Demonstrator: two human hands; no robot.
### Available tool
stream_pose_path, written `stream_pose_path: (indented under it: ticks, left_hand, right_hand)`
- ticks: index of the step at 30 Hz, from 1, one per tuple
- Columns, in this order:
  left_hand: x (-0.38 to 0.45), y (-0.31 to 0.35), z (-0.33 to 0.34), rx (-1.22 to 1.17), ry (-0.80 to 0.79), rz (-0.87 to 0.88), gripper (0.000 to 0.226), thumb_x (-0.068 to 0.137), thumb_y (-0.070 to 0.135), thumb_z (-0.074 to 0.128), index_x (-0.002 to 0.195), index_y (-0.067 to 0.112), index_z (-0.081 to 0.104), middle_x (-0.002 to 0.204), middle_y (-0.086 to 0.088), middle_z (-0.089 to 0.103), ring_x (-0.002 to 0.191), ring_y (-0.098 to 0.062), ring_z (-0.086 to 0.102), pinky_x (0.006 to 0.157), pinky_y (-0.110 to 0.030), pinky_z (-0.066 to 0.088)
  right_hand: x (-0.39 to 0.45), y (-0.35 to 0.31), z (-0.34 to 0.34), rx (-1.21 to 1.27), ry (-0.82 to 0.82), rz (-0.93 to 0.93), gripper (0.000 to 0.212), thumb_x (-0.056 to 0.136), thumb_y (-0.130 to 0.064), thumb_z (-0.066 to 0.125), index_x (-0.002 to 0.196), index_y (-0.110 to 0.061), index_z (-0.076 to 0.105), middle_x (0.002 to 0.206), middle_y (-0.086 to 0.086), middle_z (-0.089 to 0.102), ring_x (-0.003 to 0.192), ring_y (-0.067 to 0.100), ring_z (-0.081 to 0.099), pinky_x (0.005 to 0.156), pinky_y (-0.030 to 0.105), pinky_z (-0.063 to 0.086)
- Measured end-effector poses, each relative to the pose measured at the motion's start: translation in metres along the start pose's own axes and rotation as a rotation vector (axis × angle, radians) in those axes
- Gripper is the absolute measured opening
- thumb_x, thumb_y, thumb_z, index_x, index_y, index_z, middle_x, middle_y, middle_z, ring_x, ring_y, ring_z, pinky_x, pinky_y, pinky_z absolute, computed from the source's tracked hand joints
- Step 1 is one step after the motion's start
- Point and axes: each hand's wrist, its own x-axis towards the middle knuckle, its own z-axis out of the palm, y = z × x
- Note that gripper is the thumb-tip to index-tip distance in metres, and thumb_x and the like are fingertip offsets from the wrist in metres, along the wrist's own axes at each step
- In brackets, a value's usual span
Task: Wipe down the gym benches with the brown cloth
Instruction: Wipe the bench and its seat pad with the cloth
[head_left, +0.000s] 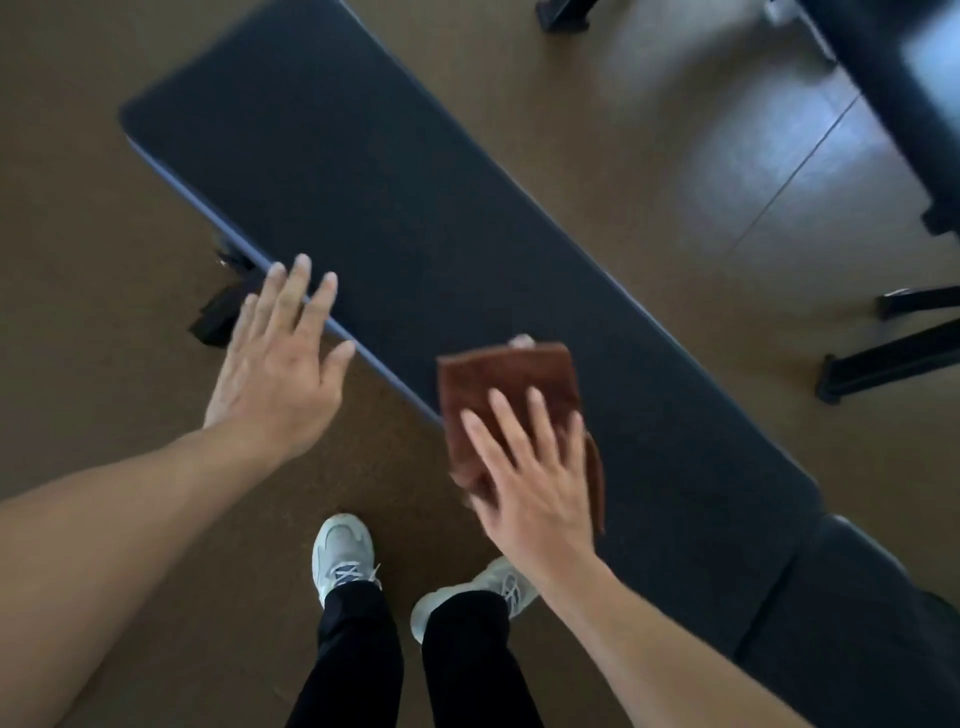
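Wiping step underway: right hand (530, 467), lower centre of frame, lies on the folded brown cloth (511, 384) with fingers spread and straight, one fingertip showing past the cloth's far edge, at the near edge of the black bench pad (395, 171). Left hand (278, 358), centre-left, is flat and holds nothing, fingertips over the pad's edge. Next move probably calls for sliding the cloth up-left along the unwiped pad, keeping pressure even.

Dim, motion-blurred, glare on floor (769, 156)
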Motion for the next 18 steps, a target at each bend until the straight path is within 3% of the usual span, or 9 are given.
stream_pose_path:
  ticks: [2, 3, 4, 6, 9, 11, 14, 18]
  left_hand:
    - [0.002, 0.017, 0.005, 0.004, -0.076, 0.013, 0.067, 0.104, 0.038, 0.046, 0.164, 0.023, 0.018, 0.173, -0.003, 0.003, 0.16, -0.022, -0.006, 0.13, -0.043, 0.006]
    - [0.002, 0.022, 0.007, 0.051, -0.114, 0.001, 0.07, 0.104, 0.039, 0.046, 0.164, 0.024, 0.014, 0.173, -0.003, -0.001, 0.16, -0.024, -0.007, 0.129, -0.045, 0.011]
    - [0.001, 0.026, 0.007, 0.124, -0.141, -0.004, 0.074, 0.103, 0.042, 0.044, 0.165, 0.024, 0.007, 0.173, -0.004, -0.006, 0.159, -0.026, -0.009, 0.129, -0.046, 0.014]
    - [0.001, 0.031, 0.002, 0.244, -0.173, -0.004, 0.079, 0.103, 0.049, 0.041, 0.165, 0.023, 0.0, 0.172, -0.006, -0.009, 0.159, -0.029, -0.009, 0.128, -0.045, 0.019]
    - [0.011, 0.034, -0.006, 0.329, -0.197, 0.007, 0.077, 0.103, 0.055, 0.036, 0.165, 0.021, 0.004, 0.173, -0.009, -0.001, 0.159, -0.032, 0.001, 0.125, -0.044, 0.024]
    - [0.017, 0.038, -0.008, 0.379, -0.211, -0.001, 0.073, 0.104, 0.056, 0.03, 0.164, 0.019, 0.01, 0.172, -0.011, 0.006, 0.159, -0.035, 0.007, 0.123, -0.043, 0.029]
    - [0.022, 0.04, -0.005, 0.347, -0.212, -0.024, 0.067, 0.105, 0.051, 0.026, 0.163, 0.017, 0.021, 0.171, -0.013, 0.015, 0.157, -0.036, 0.014, 0.118, -0.045, 0.037]
    - [0.018, 0.027, -0.005, 0.255, -0.142, 0.008, 0.052, 0.107, 0.032, 0.031, 0.156, 0.017, 0.039, 0.167, -0.014, 0.029, 0.155, -0.036, 0.024, 0.117, -0.053, 0.035]
  right_hand:
    - [-0.077, 0.04, 0.009, 0.04, 0.0, 0.344, 0.089, 0.085, -0.06, 0.063, 0.163, -0.033, 0.03, 0.173, 0.001, 0.025, 0.161, 0.037, 0.018, 0.119, 0.075, 0.023]
    - [-0.105, 0.048, 0.009, 0.093, -0.029, 0.536, 0.089, 0.085, -0.067, 0.055, 0.164, -0.038, 0.025, 0.172, 0.002, 0.027, 0.16, 0.037, 0.02, 0.117, 0.076, 0.027]
    - [-0.122, 0.049, 0.01, 0.133, -0.055, 0.68, 0.09, 0.085, -0.072, 0.048, 0.164, -0.046, 0.014, 0.173, 0.003, 0.026, 0.16, 0.036, 0.018, 0.116, 0.077, 0.028]
    - [-0.129, 0.043, 0.009, 0.167, -0.083, 0.796, 0.091, 0.086, -0.076, 0.038, 0.161, -0.054, -0.009, 0.175, 0.005, 0.021, 0.161, 0.035, 0.011, 0.118, 0.075, 0.027]
    - [-0.099, 0.035, 0.005, 0.107, -0.083, 0.691, 0.085, 0.096, -0.072, 0.03, 0.164, -0.043, -0.012, 0.172, 0.011, 0.025, 0.159, 0.038, 0.013, 0.12, 0.069, 0.026]
    - [-0.063, 0.024, -0.004, 0.061, -0.092, 0.459, 0.078, 0.103, -0.072, 0.023, 0.167, -0.037, -0.004, 0.174, 0.007, 0.021, 0.161, 0.037, 0.008, 0.125, 0.064, 0.016]
    - [0.023, -0.018, -0.021, 0.127, -0.105, 0.076, 0.075, 0.104, -0.064, 0.039, 0.167, -0.036, 0.01, 0.176, 0.0, 0.01, 0.163, 0.033, -0.003, 0.129, 0.062, 0.005]
    - [0.105, -0.057, -0.032, 0.208, -0.057, -0.016, 0.071, 0.102, -0.055, 0.049, 0.165, -0.036, 0.022, 0.176, -0.003, 0.013, 0.163, 0.03, -0.003, 0.128, 0.063, 0.0]
